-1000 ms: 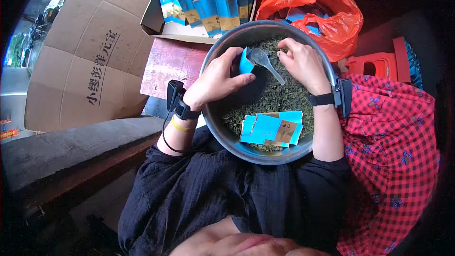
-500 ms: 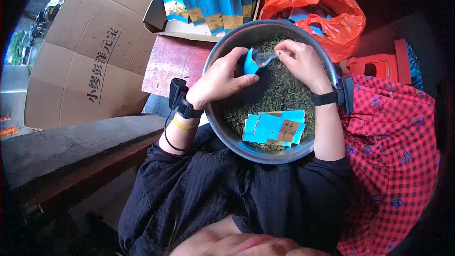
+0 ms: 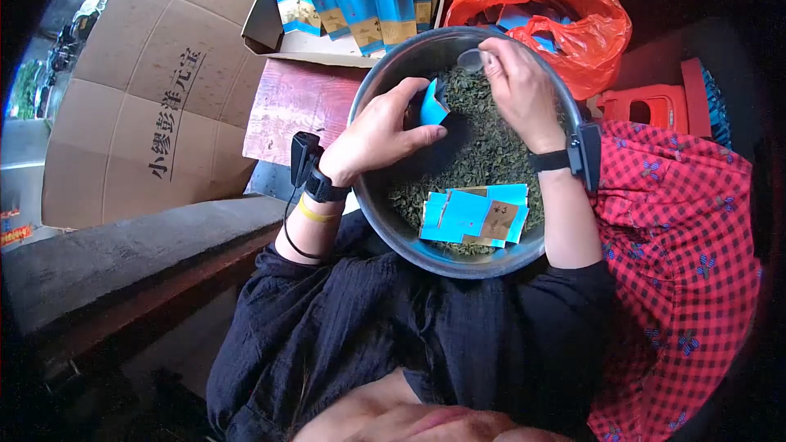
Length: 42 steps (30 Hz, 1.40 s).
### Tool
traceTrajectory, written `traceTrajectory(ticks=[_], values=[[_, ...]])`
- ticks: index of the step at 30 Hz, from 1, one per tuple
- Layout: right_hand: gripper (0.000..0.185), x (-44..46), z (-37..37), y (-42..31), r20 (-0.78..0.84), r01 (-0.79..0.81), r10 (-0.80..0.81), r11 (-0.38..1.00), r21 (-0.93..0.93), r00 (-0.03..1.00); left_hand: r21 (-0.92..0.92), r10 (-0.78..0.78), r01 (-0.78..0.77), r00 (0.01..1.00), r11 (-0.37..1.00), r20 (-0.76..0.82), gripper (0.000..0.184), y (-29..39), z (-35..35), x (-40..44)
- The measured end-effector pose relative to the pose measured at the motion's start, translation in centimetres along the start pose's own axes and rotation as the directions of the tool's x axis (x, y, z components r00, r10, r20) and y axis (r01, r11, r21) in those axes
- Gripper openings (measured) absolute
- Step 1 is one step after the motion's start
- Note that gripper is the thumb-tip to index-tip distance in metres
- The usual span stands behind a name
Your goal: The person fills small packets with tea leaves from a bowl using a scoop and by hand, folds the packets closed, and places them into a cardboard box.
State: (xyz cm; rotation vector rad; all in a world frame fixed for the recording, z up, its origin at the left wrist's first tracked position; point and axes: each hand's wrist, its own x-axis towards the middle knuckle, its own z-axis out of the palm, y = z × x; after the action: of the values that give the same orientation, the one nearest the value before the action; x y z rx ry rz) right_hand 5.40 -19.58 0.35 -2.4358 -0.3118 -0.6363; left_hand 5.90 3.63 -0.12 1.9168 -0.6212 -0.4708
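Note:
My left hand (image 3: 378,133) is closed around a small blue paper packet (image 3: 432,106), thumb and fingers on either side of it. The packet's mouth faces up and to the right. Between the fingers of my right hand (image 3: 528,102) is a small see-through scoop (image 3: 470,60), near the far rim of a metal basin (image 3: 365,188). Whether the scoop carries anything is hard to make out. Dark green dried leaves (image 3: 483,155) cover the basin's bottom. On them, at the near side, lie several flat blue and gold packets (image 3: 471,217), overlapping.
Beyond the basin, a cardboard tray (image 3: 327,51) holds many upright blue and gold packets. A red plastic bag (image 3: 602,49) with more blue packets stands at the far right. A big carton (image 3: 123,106) is on the left, a red stool (image 3: 655,106) on the right.
My right hand has moved away from the packet, up towards the basin's far rim, taking the scoop with it. My left hand still holds the packet in nearly the same place.

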Motion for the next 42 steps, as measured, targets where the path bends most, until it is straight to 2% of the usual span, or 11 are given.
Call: traceTrajectory(ticks=[7, 9, 13, 17, 21, 25, 31, 33, 37, 39, 42], values=[[0.011, -1.9, 3.5, -0.2, 0.295, -0.045, -0.006, 0.986, 0.163, 0.955, 0.110, 0.173, -0.160, 0.978, 0.981, -0.115, 0.061, 0.2, -0.1, -0.1], [0.013, -2.0, 4.0, -0.3, 0.393, -0.147, 0.048, 0.963, 0.225, 0.918, -0.009, 0.039, -0.040, 0.995, 0.999, -0.090, 0.061, 0.3, -0.1, -0.2], [0.016, -1.4, 3.2, 0.6, 0.422, -0.292, 0.172, 0.926, 0.239, 0.890, 0.126, 0.158, -0.143, 0.981, 0.982, -0.115, 0.062, -0.2, 0.0, -0.2], [0.018, -0.2, 0.6, 1.4, 0.322, -0.421, 0.314, 0.835, 0.355, 0.893, 0.137, 0.147, -0.133, 0.984, 0.982, -0.096, 0.063, 0.0, 0.0, -0.3], [0.022, 0.6, -1.7, 1.0, 0.152, -0.404, 0.396, 0.699, 0.590, 0.906, 0.176, 0.150, -0.135, 0.986, 0.975, -0.075, 0.065, 0.1, 0.1, -0.3], [0.024, 0.5, -1.9, -0.2, 0.150, -0.393, 0.398, 0.648, 0.653, 0.905, 0.194, 0.162, -0.147, 0.985, 0.970, -0.066, 0.065, -0.2, 0.3, -0.2], [0.024, 0.2, -1.8, -0.9, 0.144, -0.334, 0.304, 0.788, 0.518, 0.942, 0.212, 0.137, -0.128, 0.990, 0.969, -0.030, 0.063, 0.4, 0.2, -0.2], [0.024, 0.2, -1.8, -0.8, 0.139, -0.343, 0.317, 0.795, 0.500, 0.938, 0.237, 0.045, -0.042, 0.999, 0.971, -0.007, 0.063, 0.8, 0.1, -0.3], [0.020, -0.1, -1.5, -1.0, 0.065, -0.152, 0.139, 0.939, 0.308, 0.988, 0.207, 0.009, -0.013, 1.000, 0.978, 0.019, 0.065, 0.5, 0.2, -0.2], [0.015, -0.3, -1.2, -2.1, 0.109, -0.074, 0.054, 0.978, 0.193, 0.993, 0.231, 0.132, -0.121, 0.991, 0.965, -0.032, 0.064, -0.1, 0.5, -0.2], [0.009, -0.8, -0.4, -3.4, 0.167, 0.120, -0.159, 0.967, 0.224, 0.973, 0.246, 0.125, -0.123, 0.992, 0.961, 0.007, 0.061, 0.4, 0.3, -0.2]])
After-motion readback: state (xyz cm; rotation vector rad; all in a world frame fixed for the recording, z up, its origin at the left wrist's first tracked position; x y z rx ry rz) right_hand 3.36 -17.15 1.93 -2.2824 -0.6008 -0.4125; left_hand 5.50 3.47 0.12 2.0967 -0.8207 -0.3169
